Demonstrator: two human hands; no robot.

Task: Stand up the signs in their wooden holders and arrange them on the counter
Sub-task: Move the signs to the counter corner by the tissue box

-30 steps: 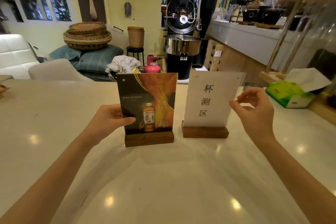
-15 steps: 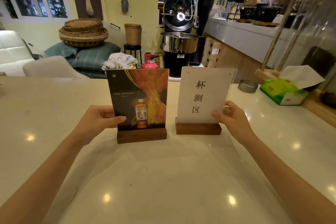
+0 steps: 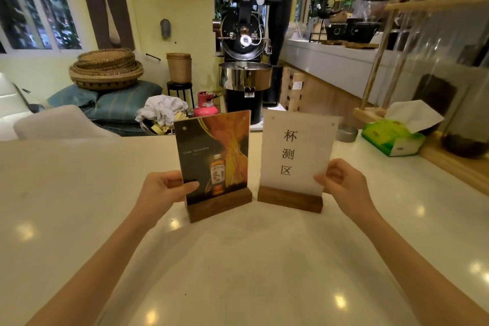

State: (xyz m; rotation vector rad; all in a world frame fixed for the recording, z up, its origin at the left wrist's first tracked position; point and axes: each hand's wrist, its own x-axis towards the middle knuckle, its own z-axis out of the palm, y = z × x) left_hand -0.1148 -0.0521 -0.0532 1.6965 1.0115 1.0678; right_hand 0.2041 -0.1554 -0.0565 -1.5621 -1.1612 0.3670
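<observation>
Your left hand (image 3: 164, 189) pinches the bottle sign (image 3: 215, 156), your right hand (image 3: 344, 182) the white sign (image 3: 293, 151); tugging sideways could lever either from its wooden holder (image 3: 221, 208).

Roaster (image 3: 244, 42): black, steel tray at front, on floor behind counter. Pink canister (image 3: 205, 107): just left of roaster base. Cloths (image 3: 161, 112): pale heap, beside canister. Baskets (image 3: 105, 69): woven stack on blue cushions (image 3: 113, 103). Bin (image 3: 179, 67): woven, on black stool (image 3: 180, 90). Tissue box (image 3: 394, 135): green, one tissue up, far right. Metal dish (image 3: 347, 133): left of tissue box. Window (image 3: 37, 2): upper left.
</observation>
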